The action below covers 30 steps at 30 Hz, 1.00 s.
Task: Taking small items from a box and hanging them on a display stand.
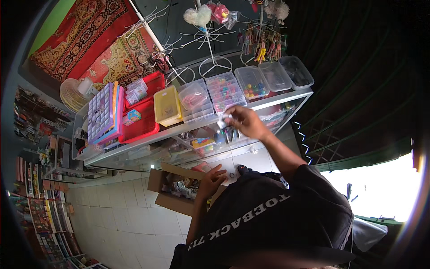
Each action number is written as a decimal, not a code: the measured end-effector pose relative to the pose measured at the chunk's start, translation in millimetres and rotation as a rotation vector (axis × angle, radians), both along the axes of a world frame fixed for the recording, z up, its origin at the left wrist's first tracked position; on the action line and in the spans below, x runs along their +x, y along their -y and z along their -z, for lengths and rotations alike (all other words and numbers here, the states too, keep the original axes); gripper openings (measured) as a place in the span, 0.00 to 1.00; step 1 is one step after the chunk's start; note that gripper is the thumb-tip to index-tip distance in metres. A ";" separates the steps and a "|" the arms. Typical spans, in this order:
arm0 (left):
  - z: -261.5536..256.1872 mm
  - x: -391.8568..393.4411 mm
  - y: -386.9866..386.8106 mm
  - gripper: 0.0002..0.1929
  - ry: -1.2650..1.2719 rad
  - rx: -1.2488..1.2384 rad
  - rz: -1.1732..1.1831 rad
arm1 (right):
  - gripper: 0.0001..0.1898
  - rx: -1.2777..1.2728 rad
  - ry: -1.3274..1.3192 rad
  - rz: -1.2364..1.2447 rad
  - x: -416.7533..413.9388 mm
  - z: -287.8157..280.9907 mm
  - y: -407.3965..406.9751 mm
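My right hand (248,121) is raised at the front edge of a glass display counter (198,125). Its fingers pinch a small whitish crumpled piece (221,123), too small to tell whether plastic or paper. Just behind it stands a clear compartment box (225,88) of colourful small pieces. Lower down, my left hand (212,181) hovers with fingers apart and nothing visible in them. It is beside an open cardboard box (178,204) holding mixed small packaged goods (183,187).
On the counter stand a yellow container (167,107), red trays (142,126), stacked organisers (102,112) and clear tubs (275,77). Wire display racks (215,62) rise behind. A fan (75,94) stands at left. Pale tiles (124,208) cover the floor.
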<state>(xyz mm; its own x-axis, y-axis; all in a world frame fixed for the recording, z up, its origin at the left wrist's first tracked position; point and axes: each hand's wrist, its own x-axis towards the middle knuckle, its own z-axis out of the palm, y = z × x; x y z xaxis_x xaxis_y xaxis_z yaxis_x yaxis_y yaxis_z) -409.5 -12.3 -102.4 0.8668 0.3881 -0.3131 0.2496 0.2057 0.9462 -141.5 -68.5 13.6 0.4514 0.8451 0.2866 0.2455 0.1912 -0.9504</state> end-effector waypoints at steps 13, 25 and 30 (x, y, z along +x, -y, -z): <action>8.1 -38.4 6.7 0.30 -0.114 0.002 -0.318 | 0.09 0.213 0.267 0.156 135.2 -49.4 -139.9; 15.1 -58.3 20.1 0.26 -0.215 0.102 -0.462 | 0.09 0.273 0.248 0.303 132.9 -51.3 -182.2; 12.4 -58.1 20.9 0.25 -0.205 0.087 -0.485 | 0.09 0.224 0.304 0.373 126.4 -58.8 -176.1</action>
